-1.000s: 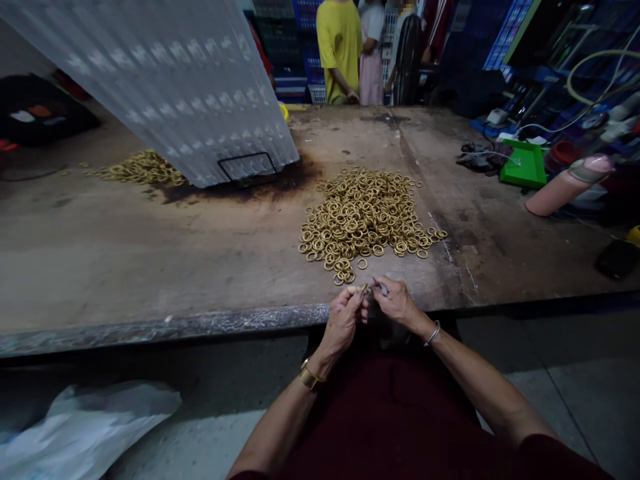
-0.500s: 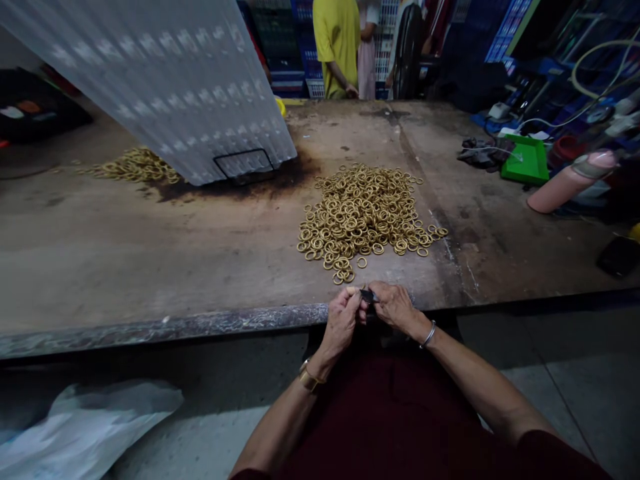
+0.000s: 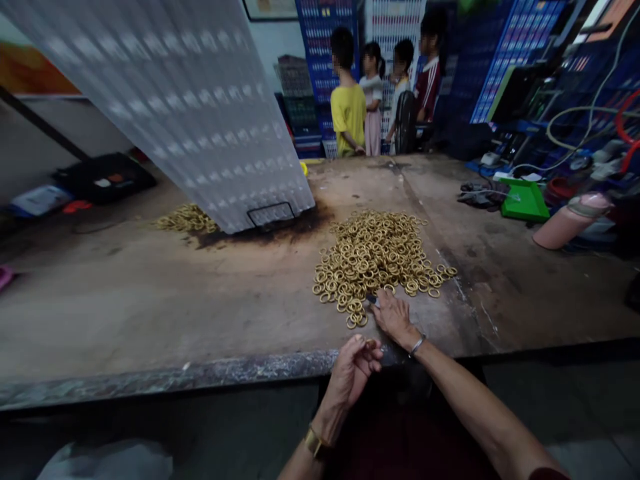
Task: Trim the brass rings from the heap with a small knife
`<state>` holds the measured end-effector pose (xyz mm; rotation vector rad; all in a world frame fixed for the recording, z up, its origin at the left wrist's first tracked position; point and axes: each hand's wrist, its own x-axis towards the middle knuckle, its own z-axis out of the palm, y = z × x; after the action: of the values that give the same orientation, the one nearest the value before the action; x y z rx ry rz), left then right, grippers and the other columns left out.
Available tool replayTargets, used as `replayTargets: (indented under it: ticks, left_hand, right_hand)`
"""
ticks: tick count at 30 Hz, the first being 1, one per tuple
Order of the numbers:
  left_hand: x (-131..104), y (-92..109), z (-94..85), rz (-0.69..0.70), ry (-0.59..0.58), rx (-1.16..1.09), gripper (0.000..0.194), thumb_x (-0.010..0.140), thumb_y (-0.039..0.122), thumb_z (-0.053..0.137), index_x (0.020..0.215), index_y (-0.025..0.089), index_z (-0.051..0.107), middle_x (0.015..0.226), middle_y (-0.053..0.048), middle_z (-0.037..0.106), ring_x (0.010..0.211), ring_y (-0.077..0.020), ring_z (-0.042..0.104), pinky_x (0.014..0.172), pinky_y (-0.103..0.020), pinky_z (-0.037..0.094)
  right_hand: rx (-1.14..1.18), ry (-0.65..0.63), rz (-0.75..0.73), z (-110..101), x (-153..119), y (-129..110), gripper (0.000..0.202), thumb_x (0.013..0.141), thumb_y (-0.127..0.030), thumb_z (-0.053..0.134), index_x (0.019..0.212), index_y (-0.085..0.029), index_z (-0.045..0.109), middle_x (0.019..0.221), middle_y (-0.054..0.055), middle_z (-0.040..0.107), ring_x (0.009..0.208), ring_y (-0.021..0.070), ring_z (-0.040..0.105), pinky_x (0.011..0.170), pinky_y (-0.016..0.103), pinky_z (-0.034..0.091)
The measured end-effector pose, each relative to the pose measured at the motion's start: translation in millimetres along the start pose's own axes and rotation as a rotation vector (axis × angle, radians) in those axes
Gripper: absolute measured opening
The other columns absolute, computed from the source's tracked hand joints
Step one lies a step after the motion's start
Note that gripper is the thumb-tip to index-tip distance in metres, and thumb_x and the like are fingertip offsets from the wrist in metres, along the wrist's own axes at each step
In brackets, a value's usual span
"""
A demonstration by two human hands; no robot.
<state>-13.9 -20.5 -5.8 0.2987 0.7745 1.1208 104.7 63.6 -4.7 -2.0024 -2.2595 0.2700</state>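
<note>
A heap of brass-coloured rings point(image 3: 375, 253) lies on the worn wooden table point(image 3: 240, 307). At the heap's near edge is my right hand point(image 3: 397, 319), closed around a small tool with a dark tip point(image 3: 372, 299), which points left among the rings; its exact kind is hard to make out. My left hand point(image 3: 353, 370) hovers lower, by the table's front edge, palm turned up and fingers curled. Something small and brownish shows at its fingertips, too little to name. A few loose rings point(image 3: 357, 321) lie just beyond the left hand.
A tall translucent ribbed panel point(image 3: 215, 133) stands at the back left, with a second pile of rings point(image 3: 185, 219) beside it. On the right are a green tray point(image 3: 525, 200) and a pink bottle point(image 3: 573, 220). Several people point(image 3: 349, 113) stand beyond the table.
My hands have parted. The right hand moved forward to the heap with the tool, while the left stayed near the table edge and loosened. The view has tilted up.
</note>
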Motion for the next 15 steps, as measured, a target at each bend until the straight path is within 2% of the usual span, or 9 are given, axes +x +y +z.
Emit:
replayTargets:
  ticks: [4,9,12,15]
  left_hand:
    - [5.0,3.3,-3.4,-0.070,-0.028,-0.118,0.025,0.064,0.029,0.072,0.074,0.016,0.055,0.064,-0.001,0.059,0.049,-0.0089,0.052,0.042,-0.019,0.040]
    - [9.2,3.0,-4.2,-0.132,0.001,-0.207,0.028,0.062,0.028,0.074,0.057,0.014,0.049,0.064,-0.001,0.056,0.052,-0.0081,0.051,0.043,-0.018,0.041]
    - [11.1,2.8,-4.6,-0.133,0.080,-0.186,0.029,0.059,0.024,0.077,0.057,0.013,0.050,0.067,-0.002,0.058,0.055,-0.0077,0.052,0.046,-0.018,0.041]
    - [12.9,2.9,-2.3,-0.062,0.134,-0.064,0.034,0.056,0.031,0.081,0.068,0.014,0.054,0.066,0.001,0.057,0.052,-0.0063,0.050,0.044,-0.016,0.037]
  right_hand:
    - [0.034,0.008,0.015,7.4,7.6,2.0,0.027,0.087,-0.024,0.043,0.111,-0.018,0.052,0.111,0.010,0.060,0.090,0.0221,0.061,0.072,0.032,0.041]
    - [0.056,0.005,-0.023,13.3,5.8,8.1,0.032,0.085,-0.019,0.042,0.115,-0.017,0.050,0.118,0.013,0.057,0.096,0.0221,0.059,0.077,0.032,0.041]
    - [0.081,0.003,-0.054,13.2,2.8,13.7,0.033,0.084,-0.017,0.042,0.115,-0.016,0.050,0.118,0.013,0.058,0.099,0.0221,0.058,0.079,0.031,0.040]
    - [0.177,0.011,-0.114,9.7,-1.5,21.0,0.027,0.082,-0.014,0.043,0.107,-0.016,0.052,0.106,0.010,0.063,0.095,0.0201,0.059,0.078,0.028,0.039]
